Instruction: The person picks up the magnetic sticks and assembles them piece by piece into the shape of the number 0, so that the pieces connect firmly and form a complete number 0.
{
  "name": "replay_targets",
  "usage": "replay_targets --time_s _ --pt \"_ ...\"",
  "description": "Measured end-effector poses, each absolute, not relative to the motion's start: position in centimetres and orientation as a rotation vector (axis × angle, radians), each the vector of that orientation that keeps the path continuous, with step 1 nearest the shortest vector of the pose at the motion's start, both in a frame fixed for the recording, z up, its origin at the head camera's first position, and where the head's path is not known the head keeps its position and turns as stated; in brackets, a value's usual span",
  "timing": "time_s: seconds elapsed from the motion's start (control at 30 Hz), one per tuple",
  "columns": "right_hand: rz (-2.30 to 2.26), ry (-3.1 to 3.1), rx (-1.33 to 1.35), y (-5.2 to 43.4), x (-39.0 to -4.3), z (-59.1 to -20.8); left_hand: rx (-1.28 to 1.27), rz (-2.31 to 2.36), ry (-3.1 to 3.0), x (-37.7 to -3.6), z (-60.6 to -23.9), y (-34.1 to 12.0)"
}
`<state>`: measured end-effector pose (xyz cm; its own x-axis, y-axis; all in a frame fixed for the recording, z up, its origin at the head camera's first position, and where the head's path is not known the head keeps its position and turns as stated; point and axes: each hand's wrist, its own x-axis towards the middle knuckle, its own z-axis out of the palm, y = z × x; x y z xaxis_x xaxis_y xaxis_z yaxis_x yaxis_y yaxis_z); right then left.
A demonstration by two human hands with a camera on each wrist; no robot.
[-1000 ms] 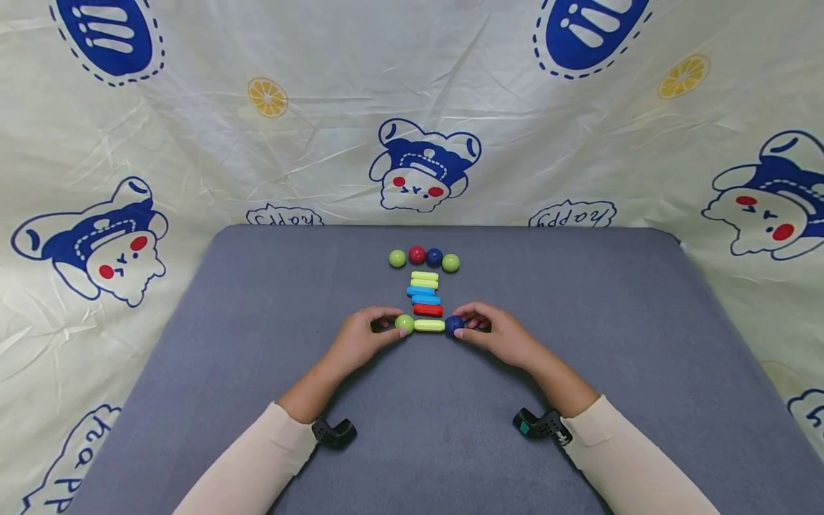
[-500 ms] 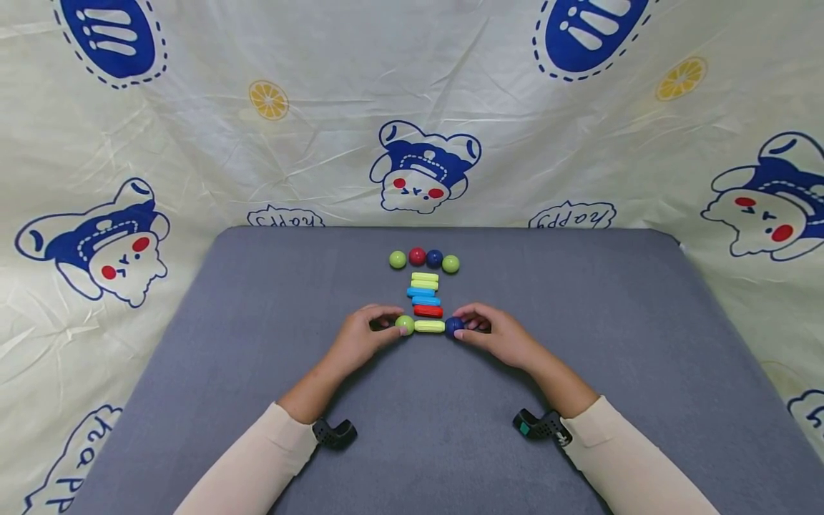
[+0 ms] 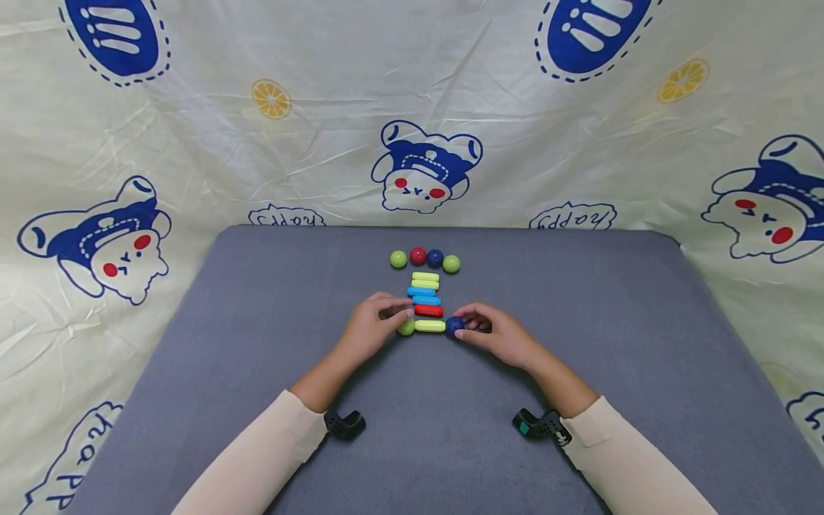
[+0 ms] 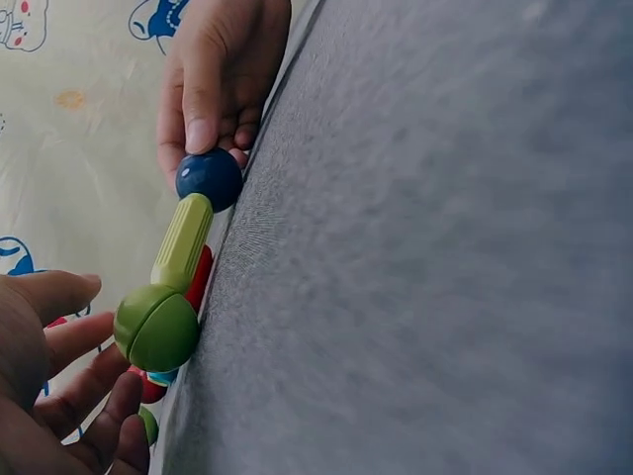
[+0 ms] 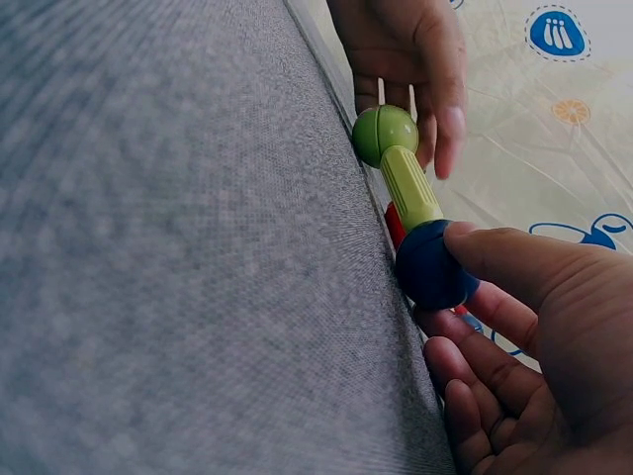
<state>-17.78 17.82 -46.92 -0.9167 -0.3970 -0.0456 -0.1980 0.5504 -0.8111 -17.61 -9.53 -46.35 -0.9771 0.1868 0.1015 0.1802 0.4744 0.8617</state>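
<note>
**Right hand (image 3: 496, 332) pinching one end of the dumbbell (image 3: 430, 326), left hand (image 3: 371, 325) standing loose**

The dumbbell is lying crosswise on the table (image 3: 425, 458), on the person's side of the red rod (image 3: 428, 311). Its ribbed yellow rod is joining a green ball (image 4: 156, 329) at the left to a blue ball (image 5: 430, 265) at the right.

It is looking like light, stiff plastic, unlikely to dent or break. The glossy balls are probably offering a rather slippery, rolling surface, while the ribs are promising better friction. The joints are seeming the weak spots, so holding both balls around their widest part, in line with the rod, is the sounder choice; bending might be parting them.

The right hand is gripping the blue ball, thumb on one side and fingertips curling to the other, the gap just a ball wide. The left hand is holding nothing: its thumb is standing clear of the green ball, its fingers spreading close beside it. Whether a fingertip is brushing the ball, the views are not settling.

Beyond the red rod, two blue rods (image 3: 421, 292) and two pale rods (image 3: 425, 277) are lying stacked in a column, with four loose balls (image 3: 418, 256) sitting in a row past them.
</note>
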Motion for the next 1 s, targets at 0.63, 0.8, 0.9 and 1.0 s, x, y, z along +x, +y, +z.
replay_targets --time_s 0.63,0.8,0.9,1.0 --pt "-1.29 2.545 -0.494 17.8 -17.9 -46.8 0.389 1.321 2.704 -19.8 -45.9 -8.3" --pt "-1.293 2.544 -0.504 17.9 -17.9 -46.9 0.368 1.292 2.696 -20.1 -45.9 -8.1" --pt "-1.292 2.544 -0.503 17.8 -17.9 -46.9 0.342 1.292 2.683 -20.2 -45.9 -7.9" --pt "-1.288 2.544 -0.495 17.8 -17.9 -46.9 0.322 1.291 2.661 -20.2 -45.8 -7.7"
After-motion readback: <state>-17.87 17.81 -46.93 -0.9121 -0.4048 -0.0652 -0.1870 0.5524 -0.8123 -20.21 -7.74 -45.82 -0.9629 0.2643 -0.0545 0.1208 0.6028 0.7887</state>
